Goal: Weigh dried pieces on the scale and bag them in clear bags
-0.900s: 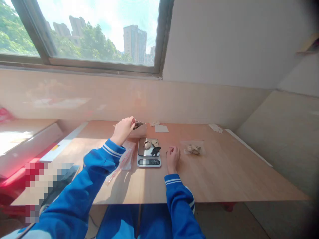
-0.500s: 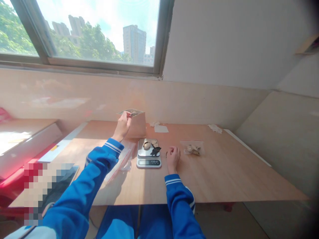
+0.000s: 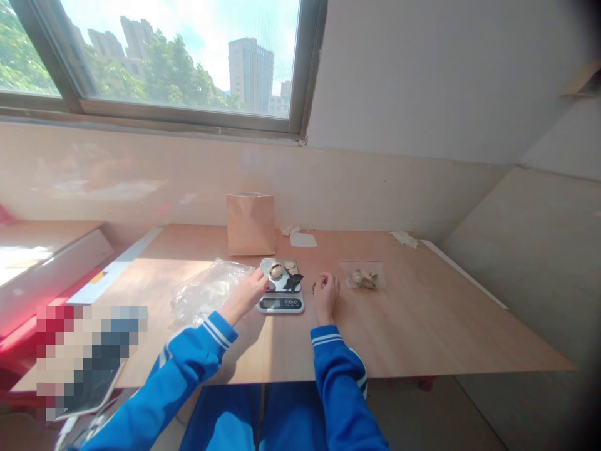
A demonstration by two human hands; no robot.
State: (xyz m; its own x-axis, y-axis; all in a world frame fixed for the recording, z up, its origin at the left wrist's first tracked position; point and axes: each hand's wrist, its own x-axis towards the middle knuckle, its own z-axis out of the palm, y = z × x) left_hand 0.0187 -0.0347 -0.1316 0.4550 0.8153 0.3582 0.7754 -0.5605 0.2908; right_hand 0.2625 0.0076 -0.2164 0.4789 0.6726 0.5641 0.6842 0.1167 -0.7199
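Note:
A small digital kitchen scale (image 3: 280, 305) sits on the table in front of me. On its plate lie a pale round dried piece (image 3: 276, 270), a flatter pale piece (image 3: 291, 267) and a black crinkled piece (image 3: 293, 282). My left hand (image 3: 248, 293) is at the left edge of the plate, fingertips drawn together; what they pinch, if anything, is too small to make out. Right of the scale, my right hand (image 3: 327, 291) rests curled on the table, a small dark piece (image 3: 314, 288) showing at its fingers.
A brown paper pouch (image 3: 250, 225) stands upright behind the scale. Clear plastic bags (image 3: 206, 291) lie to the left. Right of my right hand is a zip bag (image 3: 362, 276) with pale dried pieces. White paper (image 3: 303, 240) lies near the wall. A blurred-out patch covers something at lower left.
My left hand has left the paper pouch's mouth and come down to the scale's left edge. The pouch now stands by itself. My right hand has stayed in place.

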